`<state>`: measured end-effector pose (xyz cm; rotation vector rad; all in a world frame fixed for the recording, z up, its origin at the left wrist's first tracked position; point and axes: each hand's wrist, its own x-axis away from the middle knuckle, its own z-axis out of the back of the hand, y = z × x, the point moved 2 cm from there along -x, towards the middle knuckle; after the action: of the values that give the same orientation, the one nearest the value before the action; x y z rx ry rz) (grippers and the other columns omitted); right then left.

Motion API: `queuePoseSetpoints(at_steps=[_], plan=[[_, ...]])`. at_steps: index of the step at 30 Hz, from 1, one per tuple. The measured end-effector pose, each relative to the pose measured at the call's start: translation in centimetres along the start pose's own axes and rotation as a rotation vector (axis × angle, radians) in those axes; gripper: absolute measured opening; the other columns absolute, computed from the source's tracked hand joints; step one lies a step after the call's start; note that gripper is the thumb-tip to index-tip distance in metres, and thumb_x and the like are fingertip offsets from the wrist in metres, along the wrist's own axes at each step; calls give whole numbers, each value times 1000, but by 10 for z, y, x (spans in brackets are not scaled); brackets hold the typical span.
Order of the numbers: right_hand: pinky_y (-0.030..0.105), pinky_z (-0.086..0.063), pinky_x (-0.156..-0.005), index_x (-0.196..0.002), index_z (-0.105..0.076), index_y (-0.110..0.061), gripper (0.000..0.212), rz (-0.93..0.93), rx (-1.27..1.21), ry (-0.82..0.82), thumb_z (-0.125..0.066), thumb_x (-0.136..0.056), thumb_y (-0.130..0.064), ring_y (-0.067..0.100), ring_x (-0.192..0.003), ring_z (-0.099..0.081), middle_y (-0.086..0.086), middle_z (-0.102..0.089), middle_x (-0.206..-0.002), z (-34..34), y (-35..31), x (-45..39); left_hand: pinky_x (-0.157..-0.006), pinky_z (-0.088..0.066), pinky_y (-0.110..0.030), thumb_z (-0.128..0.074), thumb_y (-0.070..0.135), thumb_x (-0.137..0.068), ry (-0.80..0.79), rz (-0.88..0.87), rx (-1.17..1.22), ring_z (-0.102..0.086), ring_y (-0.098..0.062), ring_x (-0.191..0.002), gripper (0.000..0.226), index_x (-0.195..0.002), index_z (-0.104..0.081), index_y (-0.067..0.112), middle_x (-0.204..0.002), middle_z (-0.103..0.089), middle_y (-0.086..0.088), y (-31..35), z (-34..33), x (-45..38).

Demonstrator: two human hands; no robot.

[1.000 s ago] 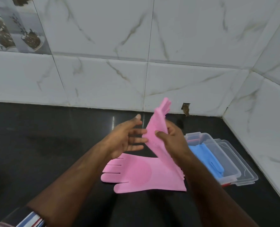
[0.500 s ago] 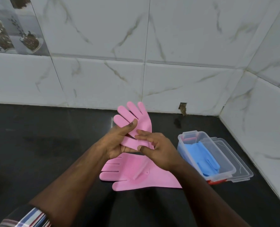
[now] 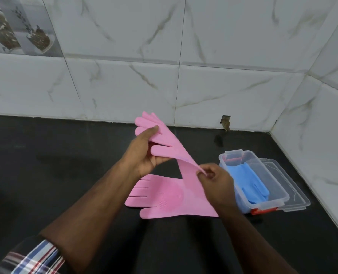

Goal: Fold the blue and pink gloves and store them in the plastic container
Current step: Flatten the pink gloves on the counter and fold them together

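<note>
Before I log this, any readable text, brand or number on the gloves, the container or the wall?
No text can be read anywhere.
Held pink glove: no print visible.
Pink glove on the counter: only a ribbed round patch, no lettering.
Blue gloves: plain.
Plastic container and lid: clear, no label visible.
Decorative wall tile: pictures of jars, no words legible.

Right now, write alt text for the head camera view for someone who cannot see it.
Two bare hands hold a pink glove up over a black counter: the left hand grips its finger end, the right hand pinches its cuff. A second pink glove lies flat below them, and blue gloves sit in an open clear plastic container to the right.
</note>
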<state>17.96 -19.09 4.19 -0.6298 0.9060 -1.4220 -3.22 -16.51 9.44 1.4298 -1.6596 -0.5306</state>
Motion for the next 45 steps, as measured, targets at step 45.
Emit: queuePoseSetpoints(at_steps=[45], plan=[[34, -42, -108, -113, -67, -34, 27, 22, 684, -498, -69, -86, -37, 8, -121, -51, -15, -61, -128, 15, 85, 10, -79, -52, -34, -59, 40, -89, -24, -451, -1611, -59, -4, -92, 9, -91, -68, 38, -100, -65, 20, -76, 119, 38]])
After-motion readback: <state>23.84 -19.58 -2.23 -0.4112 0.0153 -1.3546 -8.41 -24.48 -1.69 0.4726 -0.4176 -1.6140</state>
